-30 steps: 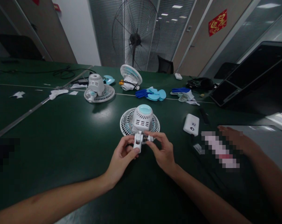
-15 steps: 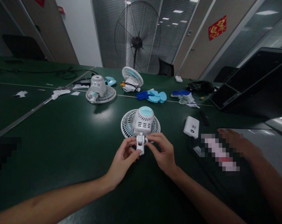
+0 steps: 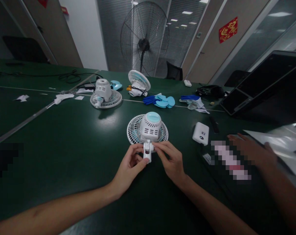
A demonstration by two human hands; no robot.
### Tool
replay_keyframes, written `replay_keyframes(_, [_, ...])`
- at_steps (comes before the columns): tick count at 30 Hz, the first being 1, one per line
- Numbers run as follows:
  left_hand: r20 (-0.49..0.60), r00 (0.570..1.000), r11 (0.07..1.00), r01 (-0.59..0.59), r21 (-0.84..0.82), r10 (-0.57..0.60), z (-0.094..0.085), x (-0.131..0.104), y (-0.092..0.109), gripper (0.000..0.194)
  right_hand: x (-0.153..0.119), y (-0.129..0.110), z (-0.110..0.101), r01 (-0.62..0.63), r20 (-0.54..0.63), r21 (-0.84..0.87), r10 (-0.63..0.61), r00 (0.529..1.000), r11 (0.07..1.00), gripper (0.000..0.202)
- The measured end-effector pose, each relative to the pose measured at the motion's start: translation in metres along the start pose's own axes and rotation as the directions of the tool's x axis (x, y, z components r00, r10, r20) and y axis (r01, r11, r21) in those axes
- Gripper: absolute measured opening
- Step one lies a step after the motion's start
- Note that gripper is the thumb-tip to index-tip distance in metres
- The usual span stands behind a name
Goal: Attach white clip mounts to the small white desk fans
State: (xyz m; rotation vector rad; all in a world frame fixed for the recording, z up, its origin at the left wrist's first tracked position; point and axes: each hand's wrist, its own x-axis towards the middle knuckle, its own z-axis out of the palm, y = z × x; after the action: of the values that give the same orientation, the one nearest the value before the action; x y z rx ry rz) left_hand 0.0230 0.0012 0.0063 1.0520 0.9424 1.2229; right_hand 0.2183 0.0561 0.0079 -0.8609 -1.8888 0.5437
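Observation:
A small white fan [image 3: 150,127] lies grille-down on the dark green table, its motor housing capped in light blue. Its white neck joint [image 3: 147,153] points toward me. My left hand [image 3: 133,161] pinches this joint from the left, thumb low on its stem. On the other side, my right hand [image 3: 169,158] has thumb and fingertips closed at a small white knob [image 3: 152,147] on the joint's side. The fingers partly cover the knob, so its details are hidden.
Two more fans, one face-down [image 3: 105,93] and one tilted [image 3: 139,83], stand farther back. Light-blue fan blades [image 3: 164,101] lie by blue gloves. Right of me are a white power bank [image 3: 201,133], a co-worker's hand [image 3: 255,151] and a large black case [image 3: 265,88].
My right fingertips have shifted slightly at the knob; the left hand keeps its hold. At the right, the co-worker's hand moved a little and a clear plastic sheet came further into view.

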Motion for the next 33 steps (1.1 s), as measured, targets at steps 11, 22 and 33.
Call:
replay_keyframes(11, [0.001, 0.999, 0.999, -0.042, 0.012, 0.042, -0.003, 0.0001, -0.0046, 0.037, -0.0014, 0.0002, -0.0006, -0.001, 0.076, 0.047, -0.002, 0.997, 0.999, 0.041])
replay_keyframes(22, [0.011, 0.999, 0.999, -0.037, 0.0, 0.037, -0.0029, 0.0008, -0.0035, 0.036, -0.0003, 0.0041, -0.0009, -0.086, 0.06, 0.023, 0.084, 0.995, 0.996, 0.013])
replay_keyframes(33, [0.013, 1.0, 1.0, -0.027, -0.012, 0.027, -0.0033, 0.0005, -0.0044, 0.034, -0.0013, 0.0038, -0.0013, -0.071, 0.02, 0.017, 0.071, 0.997, 0.997, 0.021])
